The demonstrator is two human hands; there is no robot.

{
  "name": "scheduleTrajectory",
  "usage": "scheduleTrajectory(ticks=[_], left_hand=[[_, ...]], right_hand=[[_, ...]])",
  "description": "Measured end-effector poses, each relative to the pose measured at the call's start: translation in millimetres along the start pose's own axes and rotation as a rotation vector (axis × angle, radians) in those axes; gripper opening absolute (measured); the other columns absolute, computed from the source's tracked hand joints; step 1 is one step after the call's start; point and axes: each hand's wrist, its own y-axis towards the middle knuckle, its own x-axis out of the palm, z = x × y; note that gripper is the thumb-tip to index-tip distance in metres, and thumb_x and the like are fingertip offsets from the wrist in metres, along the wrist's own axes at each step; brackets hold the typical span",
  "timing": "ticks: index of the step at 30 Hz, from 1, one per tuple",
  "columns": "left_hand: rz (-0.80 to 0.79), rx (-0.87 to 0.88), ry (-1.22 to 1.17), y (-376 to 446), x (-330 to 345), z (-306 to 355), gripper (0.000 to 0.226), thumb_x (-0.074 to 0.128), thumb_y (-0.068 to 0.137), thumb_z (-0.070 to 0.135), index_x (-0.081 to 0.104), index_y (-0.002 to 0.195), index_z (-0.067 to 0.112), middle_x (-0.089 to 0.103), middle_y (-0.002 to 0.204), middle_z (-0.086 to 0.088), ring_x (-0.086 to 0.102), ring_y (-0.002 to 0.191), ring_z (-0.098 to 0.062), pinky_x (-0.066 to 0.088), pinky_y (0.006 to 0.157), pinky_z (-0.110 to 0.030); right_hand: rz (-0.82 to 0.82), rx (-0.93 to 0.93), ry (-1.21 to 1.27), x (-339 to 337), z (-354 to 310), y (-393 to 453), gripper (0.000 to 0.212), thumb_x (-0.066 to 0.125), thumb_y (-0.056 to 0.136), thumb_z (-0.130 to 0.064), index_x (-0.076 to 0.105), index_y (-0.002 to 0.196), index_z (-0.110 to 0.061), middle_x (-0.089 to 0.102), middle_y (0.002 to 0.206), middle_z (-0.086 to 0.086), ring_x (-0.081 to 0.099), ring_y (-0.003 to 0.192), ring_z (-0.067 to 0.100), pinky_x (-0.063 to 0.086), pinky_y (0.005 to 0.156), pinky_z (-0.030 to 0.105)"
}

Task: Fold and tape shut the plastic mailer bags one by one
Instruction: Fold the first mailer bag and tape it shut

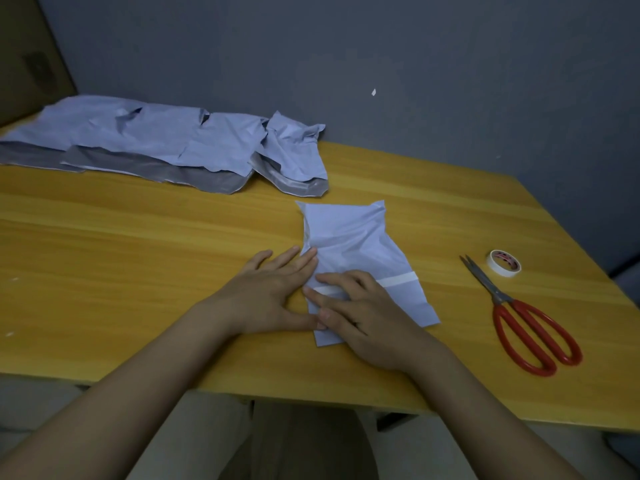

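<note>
**Both hands pressing a taped mailer flat**

A pale blue folded plastic mailer bag [356,244] lies near the front edge of the yellow wooden table [138,237], a white tape strip [398,280] across its fold. The left hand [273,292], fingers straight, rests at the bag's left edge. The right hand [360,310] presses flat-fingered on the strip. Red-handled scissors [526,327] and a white tape roll [504,263] lie to the right; unfolded pale blue mailers [156,140] are piled at the rear.

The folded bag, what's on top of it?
On the folded bag lies a white tape strip; the right hand presses it, hiding its middle. Left hand fingertips touch the bag's edge.
</note>
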Motion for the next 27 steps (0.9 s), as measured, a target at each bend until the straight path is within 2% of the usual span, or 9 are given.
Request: scheduleTrajectory(ticks=[4,9,13,18,22,24,27], left_hand=[[-0.01,0.0,-0.001,-0.4,1.5,0.0,0.111,0.019,0.059,0.093,-0.01,0.15,0.034,-0.024,0.148,0.028,-0.023,0.136,0.008,-0.01,0.116,-0.032],[-0.018,-0.016,-0.014,0.5,0.0,0.9,0.113,0.022,0.056,0.092,-0.01,0.149,0.036,-0.025,0.144,0.032,-0.023,0.136,0.009,-0.011,0.115,-0.03],[-0.023,-0.009,-0.013,0.6,-0.1,-0.1,0.11,0.022,0.058,0.09,-0.012,0.148,0.037,-0.026,0.144,0.031,-0.023,0.136,0.008,-0.013,0.114,-0.03],[-0.028,-0.01,0.001,1.8,0.0,-1.5,0.112,0.022,0.057,0.091,-0.013,0.148,0.036,-0.026,0.145,0.029,-0.023,0.136,0.006,-0.013,0.114,-0.031],[-0.024,-0.009,0.003,1.6,0.8,-1.9,0.113,0.022,0.058,0.091,-0.012,0.149,0.034,-0.024,0.15,0.025,-0.023,0.137,0.005,-0.012,0.115,-0.032],[-0.021,-0.008,0.005,1.1,0.6,-1.1,0.113,0.021,0.057,0.092,-0.012,0.149,0.034,-0.024,0.149,0.025,-0.022,0.138,0.004,-0.012,0.115,-0.033],[-0.001,-0.009,0.003,-0.5,1.1,0.7,0.112,0.018,0.057,0.09,-0.009,0.15,0.033,-0.023,0.147,0.026,-0.02,0.138,0.006,-0.011,0.115,-0.032]], right_hand=[[0.011,-0.035,-0.027,1.4,-1.2,-2.5,0.059,0.014,0.094,-0.059,0.035,0.145,-0.037,0.023,0.154,-0.018,0.017,0.134,0.005,0.015,0.111,0.023],[-0.058,0.031,-0.055,-1.4,-2.4,-2.7,0.055,0.008,0.095,-0.057,0.025,0.146,-0.045,0.004,0.156,-0.027,-0.015,0.143,0.0,-0.012,0.116,0.032],[-0.011,0.083,-0.1,-0.6,-1.6,-5.6,0.06,0.0,0.09,-0.065,0.026,0.142,-0.053,-0.012,0.155,-0.026,-0.028,0.14,0.003,-0.02,0.113,0.037],[0.022,0.161,-0.072,-3.8,4.7,-12.3,0.07,-0.01,0.082,-0.071,0.027,0.14,-0.056,-0.01,0.156,-0.026,-0.025,0.14,0.001,-0.016,0.115,0.039],[0.08,0.197,-0.196,-6.6,4.7,-18.4,0.081,-0.016,0.08,-0.07,0.029,0.143,-0.048,-0.003,0.154,-0.025,-0.02,0.142,0.001,-0.016,0.116,0.037],[0.123,0.131,-0.16,-3.6,-1.3,-17.4,0.083,-0.012,0.084,-0.069,0.032,0.146,-0.035,0.005,0.154,-0.023,-0.012,0.143,-0.002,-0.01,0.118,0.031],[0.04,0.049,0.109,0.6,-15.2,-11.7,0.063,0.009,0.096,-0.055,0.032,0.147,-0.025,0.02,0.153,-0.02,0.004,0.141,-0.009,0.0,0.116,0.017]])
